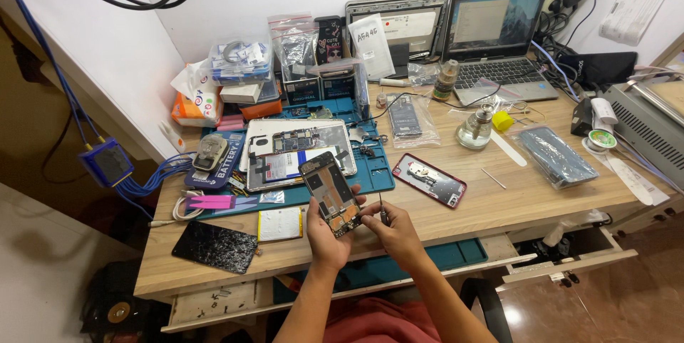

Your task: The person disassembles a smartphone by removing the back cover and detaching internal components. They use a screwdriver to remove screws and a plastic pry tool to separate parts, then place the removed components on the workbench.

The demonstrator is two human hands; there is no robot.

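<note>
Fingers of the left hand (324, 232) cradle the opened phone (330, 193) above the bench's front edge while the right hand (390, 227) pinches a small screwdriver (382, 211) beside it, best kept upright with light pressure and the phone steady.

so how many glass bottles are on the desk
2: a small brown-capped bottle stands in front of the laptop, and a round clear bottle stands nearer, beside the yellow tape roll. Clutter at the back may hide others.
</note>
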